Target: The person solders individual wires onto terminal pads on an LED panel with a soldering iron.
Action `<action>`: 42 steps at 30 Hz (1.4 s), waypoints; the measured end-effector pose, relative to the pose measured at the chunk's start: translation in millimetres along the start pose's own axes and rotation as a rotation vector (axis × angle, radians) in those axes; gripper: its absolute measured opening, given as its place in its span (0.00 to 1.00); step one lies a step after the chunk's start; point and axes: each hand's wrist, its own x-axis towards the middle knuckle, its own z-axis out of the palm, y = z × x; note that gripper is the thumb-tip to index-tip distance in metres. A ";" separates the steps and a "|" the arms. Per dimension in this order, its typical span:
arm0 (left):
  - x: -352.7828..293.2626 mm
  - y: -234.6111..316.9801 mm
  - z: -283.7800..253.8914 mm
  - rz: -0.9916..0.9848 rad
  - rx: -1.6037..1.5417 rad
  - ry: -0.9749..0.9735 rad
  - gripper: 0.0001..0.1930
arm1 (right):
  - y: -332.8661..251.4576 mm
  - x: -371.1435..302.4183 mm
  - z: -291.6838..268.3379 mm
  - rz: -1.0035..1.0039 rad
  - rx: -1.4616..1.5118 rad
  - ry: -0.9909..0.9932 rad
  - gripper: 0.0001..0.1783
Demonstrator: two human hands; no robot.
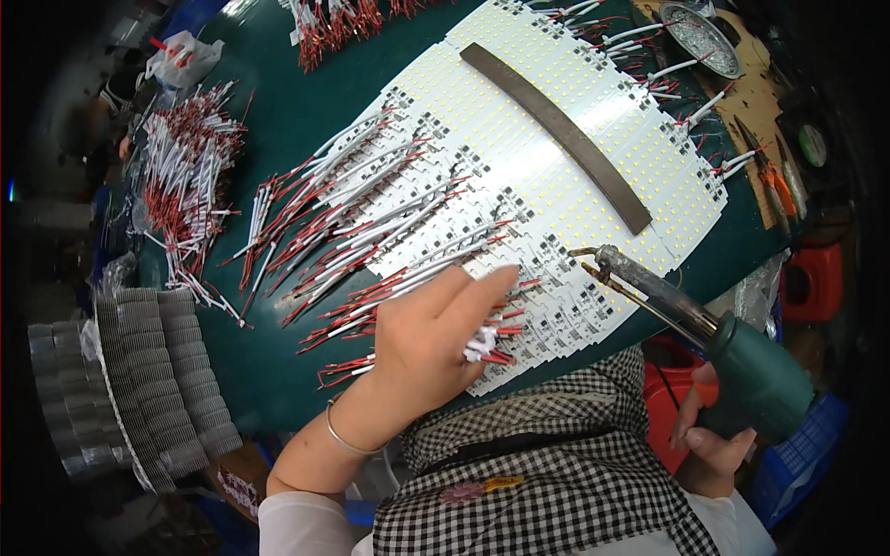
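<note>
My left hand (422, 334) is closed around a small bunch of white wires (482, 345) with red ends, over the near edge of the circuit boards. In my right hand (714, 449) is a green soldering gun (756, 375), its metal tip (586, 254) above the boards' right part. The white LED circuit boards (445, 97) lie in overlapping rows, dotted with yellow LEDs and black parts. Across them rests a dark curved bar (565, 134). Pairs of red and white wires (389, 236) lie along the boards' left side, to the far side of my left hand.
A heap of loose wires (190, 157) sits at the left of the green table (278, 111). Nearer stand stacked grey ribbed strips (153, 380). At the far right are a round metal dish (702, 39) and orange-handled pliers (774, 185). A red stool (816, 283) stands beyond the right edge.
</note>
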 end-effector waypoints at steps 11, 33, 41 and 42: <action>-1.7 1.4 12.7 0.072 0.156 0.143 0.22 | 1.2 -6.3 -0.3 0.112 0.009 0.046 0.36; -1.8 4.0 9.4 0.051 0.154 0.019 0.25 | 16.5 -7.6 5.4 0.167 -0.063 0.032 0.35; -3.4 5.1 12.1 0.056 0.175 0.037 0.23 | 22.6 -0.7 3.5 0.100 -0.270 -0.142 0.33; -3.8 4.8 12.2 0.054 0.175 0.037 0.23 | 17.2 4.1 12.6 0.120 -0.169 -0.107 0.30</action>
